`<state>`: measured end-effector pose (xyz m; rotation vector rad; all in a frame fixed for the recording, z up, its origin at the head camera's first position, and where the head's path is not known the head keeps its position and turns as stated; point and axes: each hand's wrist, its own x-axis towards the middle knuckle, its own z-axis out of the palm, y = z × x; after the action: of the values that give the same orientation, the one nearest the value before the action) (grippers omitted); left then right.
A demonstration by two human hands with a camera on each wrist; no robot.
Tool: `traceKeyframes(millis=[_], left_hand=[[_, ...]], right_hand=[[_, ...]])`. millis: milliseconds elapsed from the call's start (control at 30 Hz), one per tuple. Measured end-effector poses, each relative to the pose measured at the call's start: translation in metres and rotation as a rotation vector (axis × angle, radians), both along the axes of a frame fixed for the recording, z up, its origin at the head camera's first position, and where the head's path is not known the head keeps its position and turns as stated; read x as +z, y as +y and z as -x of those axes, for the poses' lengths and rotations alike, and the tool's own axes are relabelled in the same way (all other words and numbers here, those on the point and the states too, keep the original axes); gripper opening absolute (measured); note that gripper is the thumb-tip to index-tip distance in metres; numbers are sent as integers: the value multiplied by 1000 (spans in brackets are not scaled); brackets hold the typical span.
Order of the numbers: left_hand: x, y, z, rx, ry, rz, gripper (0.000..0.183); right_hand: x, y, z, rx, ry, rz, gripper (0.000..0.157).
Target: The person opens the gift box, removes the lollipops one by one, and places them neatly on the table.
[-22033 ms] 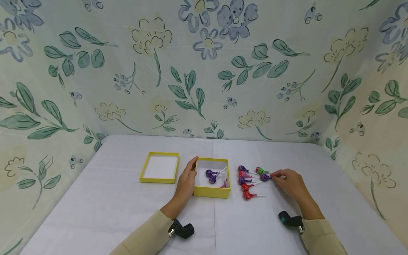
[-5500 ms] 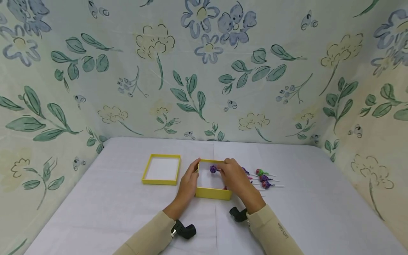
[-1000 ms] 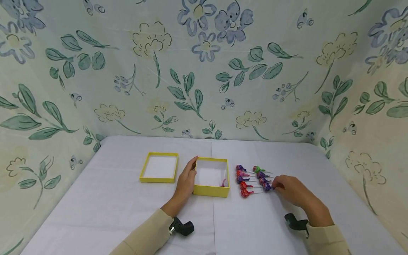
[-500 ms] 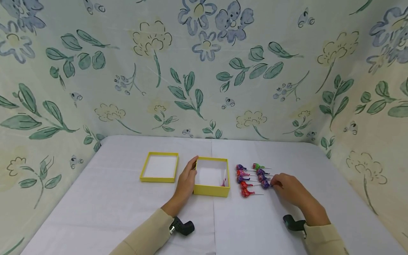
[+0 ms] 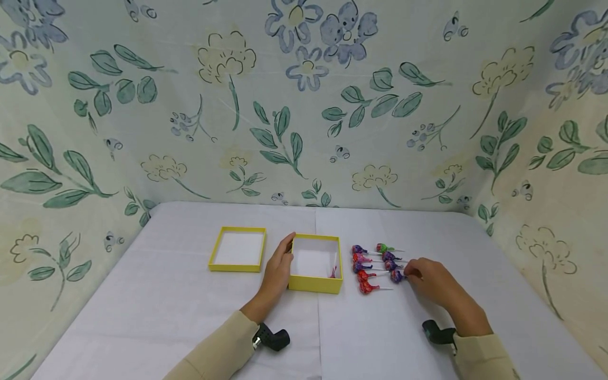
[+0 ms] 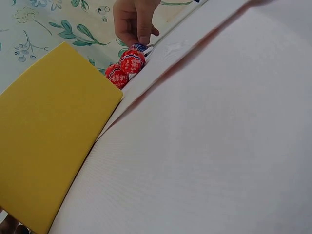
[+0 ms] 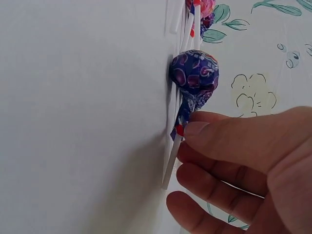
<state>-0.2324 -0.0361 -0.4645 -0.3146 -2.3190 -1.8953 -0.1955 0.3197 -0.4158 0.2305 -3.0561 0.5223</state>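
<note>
My left hand [image 5: 275, 270] holds the left side of an open yellow box [image 5: 315, 285]. Inside, near the right wall, a pink-wrapped lollipop [image 5: 333, 272] leans with its white stick up. To the right, my right hand [image 5: 433, 282] pinches a purple-wrapped lollipop [image 7: 195, 73] by the twisted neck of its wrapper, between thumb and index finger. Its head lies at the near end of the right column of lollipops, which has a green lollipop [image 5: 382, 247] at the far end. A left column, with a red lollipop [image 5: 366, 287] nearest me, lies beside it.
A shallow yellow lid [image 5: 235, 268] with a white inside lies left of the box. White cloth [image 5: 157, 316] covers the table, and a floral curtain [image 5: 304, 132] hangs behind it. Black cameras sit on both wrists.
Purple lollipops left the box since the oldest frame, and the right column grew. In the last second my right hand shifted the purple lollipop slightly while my left hand stayed on the box.
</note>
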Motion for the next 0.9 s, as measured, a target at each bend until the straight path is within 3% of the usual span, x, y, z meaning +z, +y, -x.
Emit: traceKeyframes(millis=[467,900], left_hand=[[2,-2,-1,-2,7,-8,51],[2,-1,-2,6,1,-18,50]], right_hand=[[19,-13,-6,48,85,-3,13],[42,-54,-22,125,95,73,15]])
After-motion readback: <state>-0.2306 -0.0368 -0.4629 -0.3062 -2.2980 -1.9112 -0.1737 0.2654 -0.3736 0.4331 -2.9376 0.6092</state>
